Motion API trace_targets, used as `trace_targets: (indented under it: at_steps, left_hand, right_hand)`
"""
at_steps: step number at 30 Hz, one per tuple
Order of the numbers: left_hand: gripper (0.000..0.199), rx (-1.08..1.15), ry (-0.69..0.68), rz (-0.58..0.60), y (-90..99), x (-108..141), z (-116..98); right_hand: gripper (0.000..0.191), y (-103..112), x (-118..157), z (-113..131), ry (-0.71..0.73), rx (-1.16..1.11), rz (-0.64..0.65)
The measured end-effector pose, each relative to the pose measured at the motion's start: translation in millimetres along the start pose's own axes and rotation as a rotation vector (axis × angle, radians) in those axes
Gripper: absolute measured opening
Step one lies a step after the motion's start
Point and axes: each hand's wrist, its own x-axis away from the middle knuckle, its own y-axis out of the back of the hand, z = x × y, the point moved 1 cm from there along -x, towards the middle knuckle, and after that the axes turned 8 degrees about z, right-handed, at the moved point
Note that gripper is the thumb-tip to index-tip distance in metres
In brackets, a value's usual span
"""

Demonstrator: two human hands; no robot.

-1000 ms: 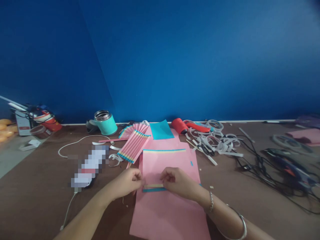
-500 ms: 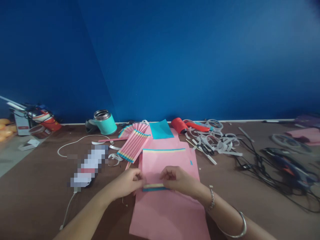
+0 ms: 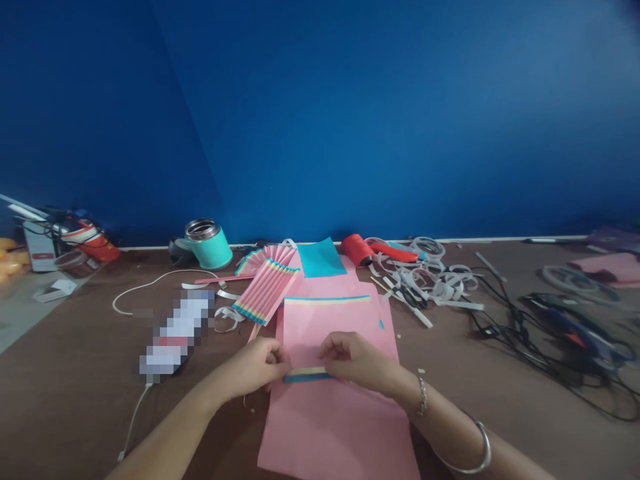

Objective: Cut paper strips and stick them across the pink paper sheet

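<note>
A pink paper sheet [image 3: 320, 333] with cream and blue strips along its far and near edges lies on larger pink paper [image 3: 340, 433]. My left hand [image 3: 267, 363] has its fingers curled at the left end of the near cream strip [image 3: 307, 371]. Further right along that same edge, my right hand [image 3: 350, 357] presses with thumb and curled fingers. Both hands are closed on the sheet's near edge. Beyond the left hand rest pleated pink paper pieces [image 3: 267, 291] with blue and cream borders. Part of the near edge is hidden under my right hand.
Blue paper [image 3: 323, 259] lies at the back beside a red thread spool [image 3: 357, 251]. White tape strips [image 3: 440, 280] and black cables [image 3: 510, 347] spread to the right. On the left are a teal metal container [image 3: 209, 245], a blurred-out phone-like object [image 3: 175, 337] and a white cable [image 3: 131, 420].
The whole view has shifted very slightly. My hands keep almost the same place on the sheet's near edge.
</note>
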Motion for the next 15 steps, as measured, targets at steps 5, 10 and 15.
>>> trace_targets:
  at_steps: [5, 10, 15]
  left_hand:
    - [0.024, -0.016, 0.004, 0.006, 0.0, 0.7, -2.4]
    - [0.025, -0.005, -0.002, 0.007, -0.7, 1.8, -4.6]
    - [0.026, 0.002, -0.002, -0.010, 1.4, 4.6, -8.1]
  right_hand:
    - [0.019, -0.9, -1.2, -3.6, 0.019, 0.013, 0.002]
    - [0.018, -1.2, -2.4, -6.3, 0.045, 0.023, -0.008]
    - [0.017, -0.8, -1.2, -5.4, 0.026, -0.004, 0.005]
